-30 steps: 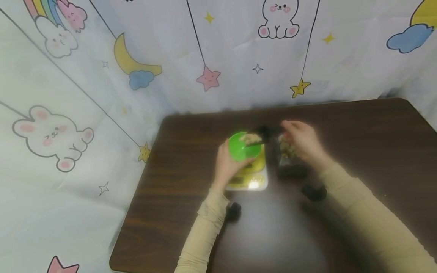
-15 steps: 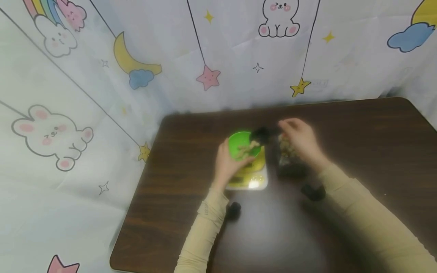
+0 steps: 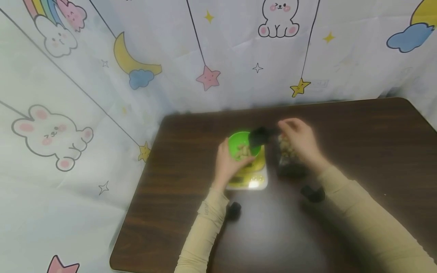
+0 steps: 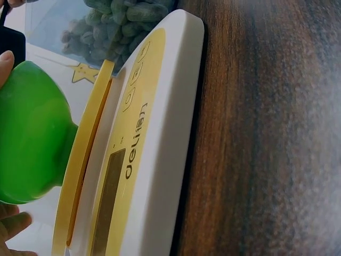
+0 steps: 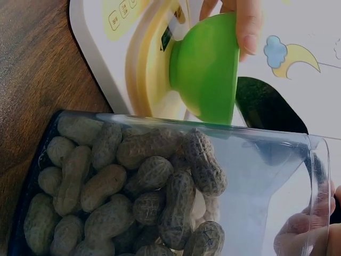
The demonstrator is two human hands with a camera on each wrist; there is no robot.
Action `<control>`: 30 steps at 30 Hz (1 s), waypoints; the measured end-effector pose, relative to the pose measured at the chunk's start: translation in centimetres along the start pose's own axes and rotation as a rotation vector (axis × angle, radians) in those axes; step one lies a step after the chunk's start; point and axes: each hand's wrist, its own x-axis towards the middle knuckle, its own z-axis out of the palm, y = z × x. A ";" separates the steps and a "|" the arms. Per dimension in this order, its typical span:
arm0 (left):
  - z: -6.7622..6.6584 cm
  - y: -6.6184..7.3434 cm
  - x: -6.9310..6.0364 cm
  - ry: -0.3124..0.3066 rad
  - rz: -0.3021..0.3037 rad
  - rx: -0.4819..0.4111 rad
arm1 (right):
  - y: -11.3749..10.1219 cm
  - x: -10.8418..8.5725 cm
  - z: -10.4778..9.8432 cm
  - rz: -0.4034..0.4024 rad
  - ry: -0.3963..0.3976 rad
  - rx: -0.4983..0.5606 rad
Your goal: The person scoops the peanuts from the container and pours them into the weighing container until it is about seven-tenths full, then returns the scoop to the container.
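While left hand (image 3: 229,165) curls round green bowl (image 3: 240,140), right hand (image 3: 302,140) pinches black scoop (image 3: 258,137) from the bowl's right, scoop's long axis pointing leftward over the bowl.

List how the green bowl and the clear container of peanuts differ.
The bowl is green and rounded, while the container is clear and straight-sided. The bowl stands on the scale; the container stands on the table beside it. Both hold peanuts.
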 end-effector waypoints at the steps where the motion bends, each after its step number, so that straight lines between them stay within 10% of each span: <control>1: 0.0 0.0 0.0 0.005 0.000 0.004 | 0.0 -0.1 0.0 0.004 0.000 0.003; 30: 0.2 4.5 -0.9 -0.024 0.144 0.050 | -1.2 -0.4 -2.9 0.029 0.159 0.214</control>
